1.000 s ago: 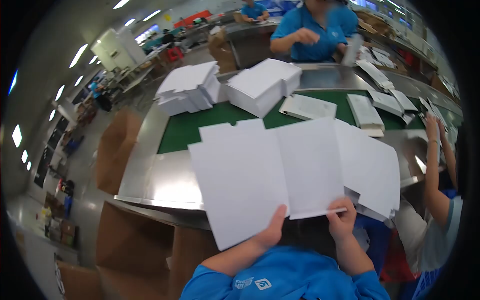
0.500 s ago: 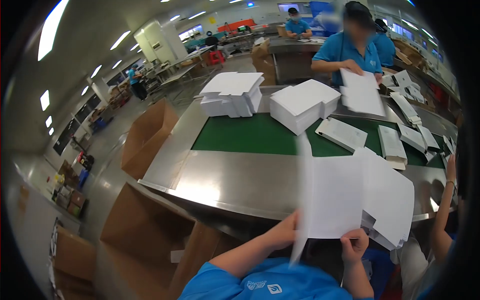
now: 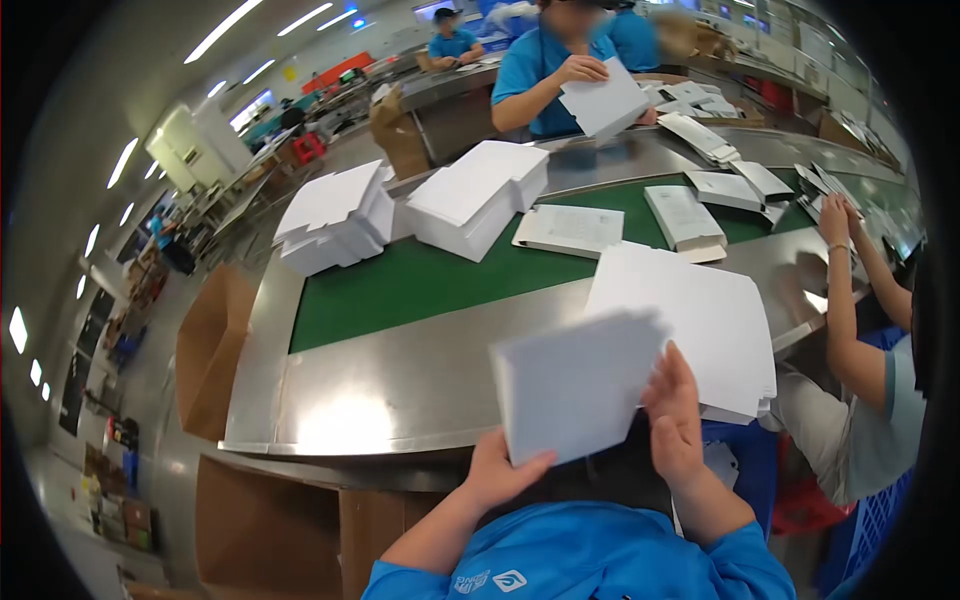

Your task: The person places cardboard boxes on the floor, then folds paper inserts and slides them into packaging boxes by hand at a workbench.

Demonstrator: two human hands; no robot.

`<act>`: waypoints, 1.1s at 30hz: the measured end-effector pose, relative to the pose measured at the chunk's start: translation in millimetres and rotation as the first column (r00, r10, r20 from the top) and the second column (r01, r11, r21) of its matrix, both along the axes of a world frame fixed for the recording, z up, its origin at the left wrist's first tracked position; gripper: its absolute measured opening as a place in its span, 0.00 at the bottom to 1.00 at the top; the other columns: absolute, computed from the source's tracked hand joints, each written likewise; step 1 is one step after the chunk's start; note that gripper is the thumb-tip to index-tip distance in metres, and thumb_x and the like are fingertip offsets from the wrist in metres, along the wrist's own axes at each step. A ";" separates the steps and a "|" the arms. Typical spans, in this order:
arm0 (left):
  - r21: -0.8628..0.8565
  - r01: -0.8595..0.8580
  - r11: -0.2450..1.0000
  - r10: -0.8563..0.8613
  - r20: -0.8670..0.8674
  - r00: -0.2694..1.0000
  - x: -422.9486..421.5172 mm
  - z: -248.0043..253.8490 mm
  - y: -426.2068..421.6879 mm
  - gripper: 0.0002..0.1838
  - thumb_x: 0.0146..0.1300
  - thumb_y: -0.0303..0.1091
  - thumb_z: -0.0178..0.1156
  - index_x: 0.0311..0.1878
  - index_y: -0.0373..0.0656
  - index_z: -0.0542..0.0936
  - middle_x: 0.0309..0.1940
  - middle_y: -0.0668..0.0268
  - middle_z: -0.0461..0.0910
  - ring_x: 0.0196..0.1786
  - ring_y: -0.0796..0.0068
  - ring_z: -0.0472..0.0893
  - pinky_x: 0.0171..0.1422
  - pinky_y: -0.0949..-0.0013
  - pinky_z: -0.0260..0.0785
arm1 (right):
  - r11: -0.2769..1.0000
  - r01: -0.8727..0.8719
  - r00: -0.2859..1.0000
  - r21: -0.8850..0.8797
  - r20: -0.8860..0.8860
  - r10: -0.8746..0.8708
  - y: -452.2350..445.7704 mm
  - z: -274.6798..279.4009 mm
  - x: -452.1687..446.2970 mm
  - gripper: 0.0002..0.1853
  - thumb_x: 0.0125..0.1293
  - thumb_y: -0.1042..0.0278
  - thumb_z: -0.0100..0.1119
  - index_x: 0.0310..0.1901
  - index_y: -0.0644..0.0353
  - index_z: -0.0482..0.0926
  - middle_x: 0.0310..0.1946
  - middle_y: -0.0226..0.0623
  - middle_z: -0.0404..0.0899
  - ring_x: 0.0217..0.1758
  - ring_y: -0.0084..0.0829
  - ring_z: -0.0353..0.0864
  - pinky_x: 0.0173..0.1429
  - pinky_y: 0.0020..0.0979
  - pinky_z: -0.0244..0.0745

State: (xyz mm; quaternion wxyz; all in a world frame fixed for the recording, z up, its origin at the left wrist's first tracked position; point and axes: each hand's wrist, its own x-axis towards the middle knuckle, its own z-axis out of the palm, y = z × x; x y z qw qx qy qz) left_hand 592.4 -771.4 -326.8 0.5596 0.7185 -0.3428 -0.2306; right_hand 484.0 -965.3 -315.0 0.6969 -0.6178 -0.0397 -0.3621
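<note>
One folded card (image 3: 580,390) over the near edge of the tabletop (image 3: 430,370), by the flat stack (image 3: 695,320). Left hand (image 3: 500,470) pinches its lower left corner; right hand (image 3: 675,420) open at its right side, contact unclear. Best: grip firm, edges squared with even palm pressure.

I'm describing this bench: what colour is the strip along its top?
The strip is green; the head view shows it best.

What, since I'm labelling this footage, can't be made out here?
All in the head view:
- Left hand: fingers hidden behind the folded white cardboard.
- Right hand: motion blur obscures whether its fingertips touch the cardboard.
- Leftmost closed white box: print too small.
- Nearest brown carton: base cut off by bottom edge.
</note>
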 end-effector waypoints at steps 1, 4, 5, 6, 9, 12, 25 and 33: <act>0.021 0.057 0.998 -0.059 0.115 0.992 -4.6 0.0 -7.9 0.14 0.51 0.31 0.61 0.41 0.40 0.76 0.35 0.59 0.79 0.39 0.69 0.79 0.45 0.69 0.69 | 0.999 -0.020 0.999 0.027 0.029 0.020 2.0 -7.5 4.1 0.41 0.61 0.47 0.50 0.64 0.69 0.45 0.63 0.46 0.51 0.66 0.35 0.54 0.68 0.35 0.43; -0.056 0.220 0.974 -0.202 0.229 0.952 -2.0 1.1 -21.2 0.14 0.51 0.31 0.61 0.41 0.40 0.76 0.34 0.59 0.79 0.38 0.65 0.79 0.43 0.68 0.69 | 0.999 0.013 1.000 0.042 0.006 -0.014 -2.7 -13.7 4.2 0.43 0.57 0.45 0.56 0.62 0.68 0.49 0.54 0.42 0.65 0.57 0.30 0.65 0.60 0.29 0.57; -0.061 0.262 0.963 -0.235 0.284 0.930 -3.0 4.7 -25.8 0.14 0.50 0.31 0.62 0.41 0.40 0.75 0.33 0.59 0.79 0.38 0.64 0.79 0.43 0.67 0.69 | 0.998 -0.044 0.999 0.054 0.008 0.044 -6.5 -14.8 4.2 0.42 0.55 0.46 0.58 0.61 0.68 0.53 0.49 0.40 0.69 0.53 0.28 0.69 0.56 0.27 0.62; -0.065 0.303 0.951 -0.265 0.336 0.904 -3.7 8.3 -29.7 0.14 0.50 0.31 0.62 0.41 0.40 0.75 0.33 0.58 0.78 0.37 0.63 0.79 0.43 0.66 0.69 | 0.998 -0.035 0.999 0.058 0.003 0.035 -12.2 -17.3 3.9 0.42 0.55 0.46 0.58 0.61 0.68 0.53 0.49 0.40 0.69 0.53 0.28 0.69 0.56 0.27 0.62; 0.093 0.370 0.924 -0.380 0.119 0.917 2.3 12.1 -37.3 0.19 0.49 0.31 0.63 0.45 0.41 0.73 0.38 0.58 0.77 0.40 0.63 0.78 0.46 0.65 0.69 | 0.993 -0.115 0.987 0.020 -0.114 0.116 -33.3 -19.8 3.1 0.33 0.56 0.50 0.59 0.55 0.67 0.63 0.43 0.36 0.74 0.47 0.25 0.73 0.49 0.25 0.67; -0.022 0.430 0.903 -0.397 0.342 0.852 30.1 18.5 -63.0 0.23 0.49 0.32 0.61 0.50 0.42 0.70 0.44 0.60 0.76 0.43 0.66 0.76 0.47 0.68 0.68 | 0.957 0.006 1.000 0.290 -0.007 -0.004 -52.4 -13.5 6.1 0.20 0.60 0.60 0.57 0.47 0.66 0.71 0.43 0.37 0.74 0.46 0.26 0.73 0.49 0.29 0.68; 0.339 -0.194 0.921 0.306 -0.317 0.898 260.5 -36.3 -226.0 0.29 0.60 0.48 0.53 0.59 0.42 0.62 0.32 0.57 0.79 0.22 0.70 0.79 0.22 0.74 0.71 | 0.725 0.327 0.942 0.606 -0.150 -0.299 -90.6 -3.5 19.7 0.30 0.66 0.49 0.45 0.61 0.62 0.57 0.56 0.39 0.65 0.58 0.34 0.65 0.60 0.36 0.63; -0.038 -0.425 0.905 0.425 0.014 0.905 260.8 -26.5 -175.6 0.12 0.57 0.36 0.58 0.37 0.38 0.71 0.27 0.63 0.74 0.22 0.76 0.76 0.24 0.75 0.67 | 0.761 0.287 0.956 0.582 -0.119 -0.270 -91.3 -6.9 19.0 0.27 0.66 0.52 0.45 0.59 0.61 0.58 0.54 0.37 0.67 0.56 0.32 0.68 0.59 0.34 0.64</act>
